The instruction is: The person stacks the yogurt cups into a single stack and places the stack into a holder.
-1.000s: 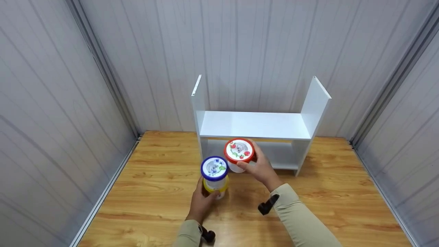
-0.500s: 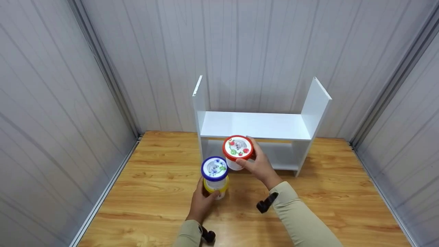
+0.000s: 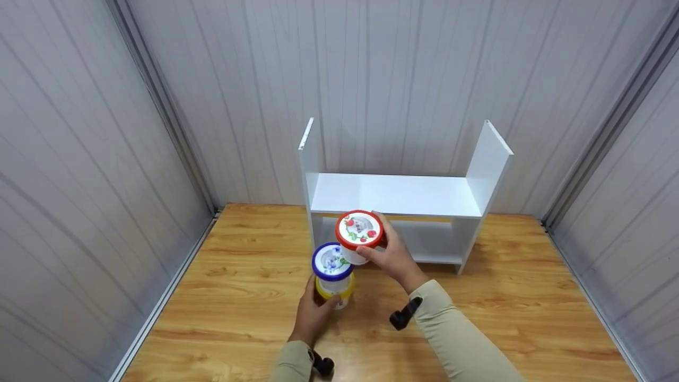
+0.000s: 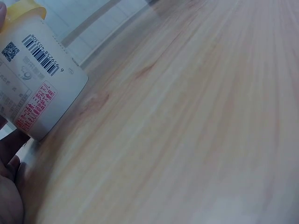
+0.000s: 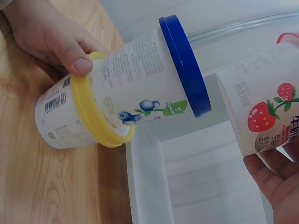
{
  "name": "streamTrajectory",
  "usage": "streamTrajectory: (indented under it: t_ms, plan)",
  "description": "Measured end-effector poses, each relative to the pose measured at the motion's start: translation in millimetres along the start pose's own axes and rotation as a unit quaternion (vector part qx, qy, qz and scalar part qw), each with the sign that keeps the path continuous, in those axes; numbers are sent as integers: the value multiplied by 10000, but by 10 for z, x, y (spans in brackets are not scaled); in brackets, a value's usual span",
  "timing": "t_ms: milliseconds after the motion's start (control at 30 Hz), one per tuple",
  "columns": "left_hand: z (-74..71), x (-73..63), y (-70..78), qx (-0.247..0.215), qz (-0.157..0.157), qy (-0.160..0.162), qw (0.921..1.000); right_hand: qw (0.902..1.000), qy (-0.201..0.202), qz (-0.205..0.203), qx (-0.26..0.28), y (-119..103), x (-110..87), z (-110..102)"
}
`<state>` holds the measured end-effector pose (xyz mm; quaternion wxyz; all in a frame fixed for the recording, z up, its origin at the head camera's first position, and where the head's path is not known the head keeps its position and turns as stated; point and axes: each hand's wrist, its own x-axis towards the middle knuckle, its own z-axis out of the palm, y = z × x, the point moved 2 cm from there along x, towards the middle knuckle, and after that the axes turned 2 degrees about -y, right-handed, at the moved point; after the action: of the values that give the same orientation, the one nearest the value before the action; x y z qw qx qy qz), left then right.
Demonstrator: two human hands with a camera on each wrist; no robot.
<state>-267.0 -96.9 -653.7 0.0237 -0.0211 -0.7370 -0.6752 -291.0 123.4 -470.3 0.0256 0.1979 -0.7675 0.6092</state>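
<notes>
- The grey ribbed panel walls [image 3: 79, 159] close the space on 3 sides, with metal strips in the corners.
- The light wooden table top [image 3: 238, 297] fills the lower part of the head view, and its grain runs from left to right.
- The white 2-level shelf unit [image 3: 395, 193] stands at the far edge of the table, against the back wall. It has 2 upright side boards, 1 upper board and 1 lower board close to the table.
- The beige sleeves [image 3: 461, 345] cover both forearms, and a small black device is strapped at each wrist.
- The right hand [image 3: 395, 257] grips the white plastic cup with the red lid and strawberry pictures [image 3: 359, 233]. The fingers and thumb are curled round its side. The cup is held in the air in front of the left part of the shelf unit, and it is a little tilted.
- The left hand [image 3: 313, 313] grips the stack of 2 white cups with a blue lid on top and a yellow lid between them [image 3: 332, 273]. The thumb presses on the yellow rim [image 5: 100, 105]. The stack stands on the table, just in front of and to the left of the red-lid cup, and their lids overlap in the head view. I cannot tell if they touch.
- The upper cup of the stack shows a blueberry picture [image 5: 140, 109], and the lower cup shows a barcode [image 4: 42, 53].
</notes>
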Motion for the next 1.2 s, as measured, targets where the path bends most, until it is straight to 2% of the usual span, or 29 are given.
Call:
streamTrajectory:
  t_ms: [100, 300, 533, 800, 967, 1200]
  plan:
    - [-2, 0, 0, 18, 5, 14, 10000, 10000, -57, 12, 65, 1, 9, 35]
    - [-1, 7, -8, -51, 249, -33, 9997, 9997, -160, 43, 159, -18, 19, 104]
    - [3, 3, -7, -92, 29, -34, 9999, 9997, -202, 20, 139, -6, 54, 171]
    - [1, -2, 5, -48, 33, 8, 10000, 9988, -310, 197, 332, -14, 66, 241]
    - [-5, 12, -8, -58, -126, 6, 9999, 9973, -463, 327, 468, -17, 81, 286]
    - [1, 4, 9, 23, -40, -28, 10000, 9973, -471, 340, 444, -13, 78, 354]
